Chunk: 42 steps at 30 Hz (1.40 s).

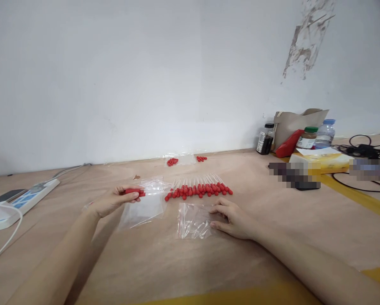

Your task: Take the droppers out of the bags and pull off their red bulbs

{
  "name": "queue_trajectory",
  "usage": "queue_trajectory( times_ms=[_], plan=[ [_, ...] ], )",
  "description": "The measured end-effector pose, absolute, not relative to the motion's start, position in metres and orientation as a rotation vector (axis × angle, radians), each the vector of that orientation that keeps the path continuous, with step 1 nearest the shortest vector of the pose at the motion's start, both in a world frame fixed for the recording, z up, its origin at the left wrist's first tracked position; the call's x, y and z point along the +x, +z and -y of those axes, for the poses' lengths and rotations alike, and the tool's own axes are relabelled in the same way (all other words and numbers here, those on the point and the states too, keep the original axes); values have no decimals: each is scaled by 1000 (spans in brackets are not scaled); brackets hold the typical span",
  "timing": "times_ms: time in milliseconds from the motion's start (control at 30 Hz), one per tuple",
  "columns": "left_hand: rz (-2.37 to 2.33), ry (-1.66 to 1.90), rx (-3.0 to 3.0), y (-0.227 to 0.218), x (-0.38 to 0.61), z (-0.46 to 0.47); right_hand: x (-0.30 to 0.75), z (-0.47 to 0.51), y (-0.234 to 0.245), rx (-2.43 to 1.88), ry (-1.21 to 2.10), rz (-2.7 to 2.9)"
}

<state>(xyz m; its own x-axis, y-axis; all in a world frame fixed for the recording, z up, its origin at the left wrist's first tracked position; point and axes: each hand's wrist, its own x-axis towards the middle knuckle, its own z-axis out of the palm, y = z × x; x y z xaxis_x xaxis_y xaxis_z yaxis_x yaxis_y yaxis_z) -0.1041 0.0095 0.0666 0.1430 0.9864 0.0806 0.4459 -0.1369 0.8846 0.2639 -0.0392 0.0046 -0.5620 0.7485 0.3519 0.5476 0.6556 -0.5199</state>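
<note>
My left hand is closed round a small bunch of red rubber bulbs, held above some flat clear plastic bags. My right hand has its thumb and fingers at the right edge of a clear zip bag with a reddish strip at its left end. Beyond that bag lies a row of droppers, red bulbs toward me and thin clear tubes pointing to the wall. Further back, two small groups of red bulbs rest on clear plastic.
At the left lie a white power strip and a dark phone. The right side holds a dark bottle, a grey bag, a green-lidded jar, a tissue pack and black cables. A wall bounds the back.
</note>
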Motion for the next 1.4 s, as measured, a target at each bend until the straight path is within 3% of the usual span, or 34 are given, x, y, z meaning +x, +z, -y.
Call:
queue_trajectory(
  times_ms=[100, 233, 400, 700, 1400],
  plan=[
    [-1451, 1022, 1803, 63, -83, -18, 264, 40, 5, -1009, 483, 2318],
    [-1642, 1079, 2378, 47, -36, -31, 264, 40, 5, -994, 469, 2319],
    [-1782, 787, 2808, 39, -4, -46, 264, 40, 6, -1000, 466, 2320],
    [-1788, 702, 2795, 38, 5, -49, 264, 40, 6, -990, 464, 2314],
    [-1308, 791, 2389, 33, -24, -39, 264, 40, 5, -995, 471, 2323]
  ],
)
